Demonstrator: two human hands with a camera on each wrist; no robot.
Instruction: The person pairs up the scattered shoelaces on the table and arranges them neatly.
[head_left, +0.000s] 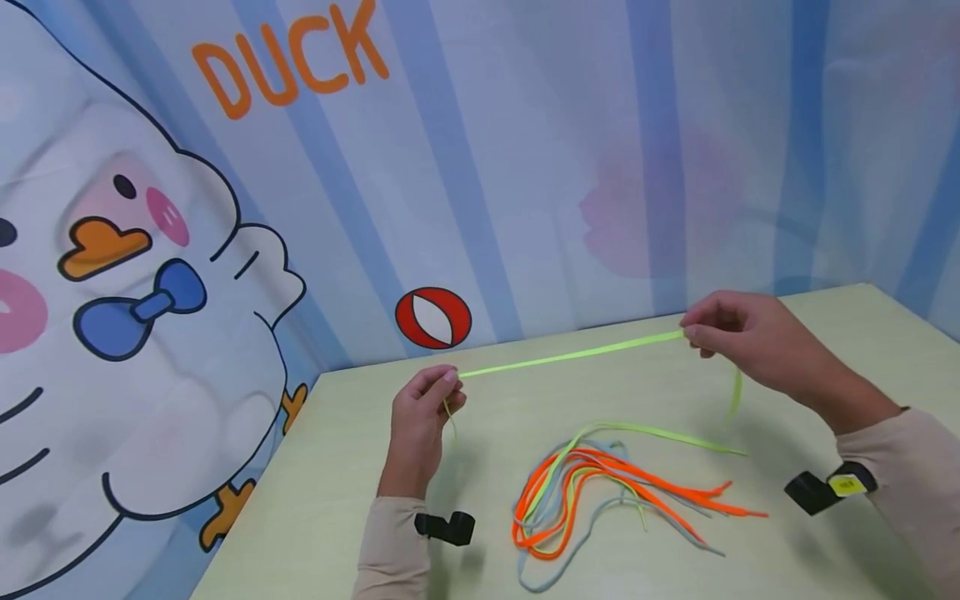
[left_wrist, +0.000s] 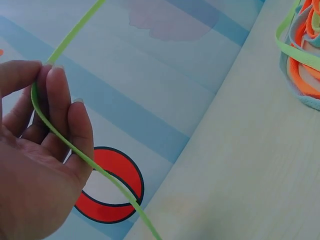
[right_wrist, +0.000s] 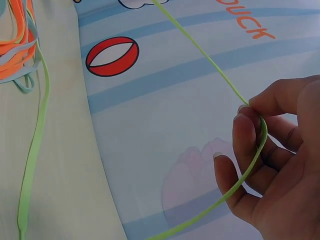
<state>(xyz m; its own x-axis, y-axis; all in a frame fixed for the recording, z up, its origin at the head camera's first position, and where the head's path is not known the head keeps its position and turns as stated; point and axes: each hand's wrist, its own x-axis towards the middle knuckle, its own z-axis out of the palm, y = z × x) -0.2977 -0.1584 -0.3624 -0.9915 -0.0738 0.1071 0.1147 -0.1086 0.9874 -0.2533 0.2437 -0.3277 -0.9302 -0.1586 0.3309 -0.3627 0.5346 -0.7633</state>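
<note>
A flat yellow-green shoelace [head_left: 570, 357] is stretched nearly straight above the table between both hands. My left hand [head_left: 423, 412] pinches it between thumb and fingers, and a short tail hangs below; the left wrist view shows that tail of the lace [left_wrist: 75, 147] crossing the palm. At the right, my right hand [head_left: 750, 342] pinches the lace higher up, its other tail dropping beneath the hand. In the right wrist view the lace [right_wrist: 212, 62] runs taut away from the fingertips. Below, a loose bundle of orange, grey-blue and yellow-green laces [head_left: 573, 500] lies on the table.
The pale table [head_left: 300, 508] meets a printed cloth backdrop [head_left: 517, 167] along its far edge. On the cloth are a large duck, orange lettering and a red-and-white ball [head_left: 433, 318]. Small black cameras are strapped on both sleeves.
</note>
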